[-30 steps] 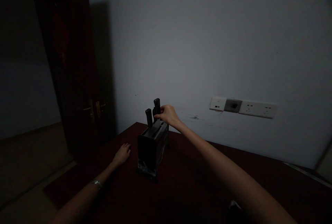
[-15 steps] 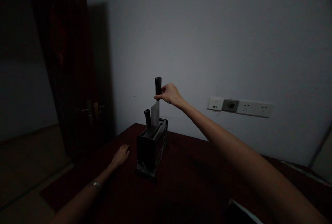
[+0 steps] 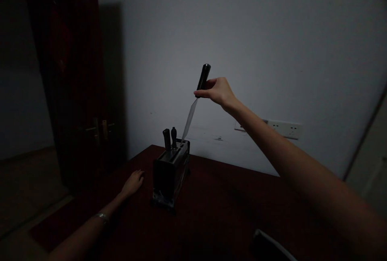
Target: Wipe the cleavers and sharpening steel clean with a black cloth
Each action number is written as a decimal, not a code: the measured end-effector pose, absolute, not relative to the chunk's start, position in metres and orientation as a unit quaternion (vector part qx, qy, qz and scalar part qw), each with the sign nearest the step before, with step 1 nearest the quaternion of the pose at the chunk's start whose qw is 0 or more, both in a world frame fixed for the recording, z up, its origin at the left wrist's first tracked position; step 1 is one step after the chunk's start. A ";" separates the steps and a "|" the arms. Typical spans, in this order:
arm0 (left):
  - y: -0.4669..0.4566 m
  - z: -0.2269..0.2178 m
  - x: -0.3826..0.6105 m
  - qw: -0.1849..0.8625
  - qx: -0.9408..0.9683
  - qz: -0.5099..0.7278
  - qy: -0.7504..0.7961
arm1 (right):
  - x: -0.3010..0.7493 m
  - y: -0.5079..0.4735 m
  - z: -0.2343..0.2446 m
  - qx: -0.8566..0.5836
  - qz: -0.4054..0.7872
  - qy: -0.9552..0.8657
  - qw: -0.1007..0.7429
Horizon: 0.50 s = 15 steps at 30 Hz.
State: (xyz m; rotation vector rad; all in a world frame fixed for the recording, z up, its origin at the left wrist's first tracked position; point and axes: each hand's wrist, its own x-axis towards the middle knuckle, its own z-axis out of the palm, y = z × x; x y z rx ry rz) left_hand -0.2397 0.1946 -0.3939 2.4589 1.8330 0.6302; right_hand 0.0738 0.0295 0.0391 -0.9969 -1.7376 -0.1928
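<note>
A dark knife block (image 3: 169, 175) stands on the dark red table (image 3: 211, 208), with two black handles (image 3: 169, 137) sticking up from it. My right hand (image 3: 218, 90) is raised above and to the right of the block, closed on the black handle of a knife (image 3: 197, 99). The blade slants down to the left, its tip just over the block's top. My left hand (image 3: 132, 182) lies on the table left of the block, fingers loosely spread, holding nothing. A bracelet (image 3: 102, 216) is on that wrist.
The room is dim. A pale wall rises behind the table, with a row of white sockets (image 3: 284, 128). A dark wooden door (image 3: 75, 91) with brass handles stands at the left. A dark object with a light edge (image 3: 269, 247) lies at the table's near side.
My right hand has drawn the knife up out of the block and lifted it to the right, tilting it. The left hand has stayed on the table.
</note>
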 end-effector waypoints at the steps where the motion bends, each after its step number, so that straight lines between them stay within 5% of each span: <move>1: 0.195 -0.394 -0.240 0.005 0.786 0.206 0.583 | 0.081 0.019 0.038 -0.428 -0.078 -0.725 0.534; 15: 0.169 -0.378 -0.257 0.051 0.804 0.157 0.571 | 0.186 -0.082 -0.064 -0.551 -0.034 -0.664 0.505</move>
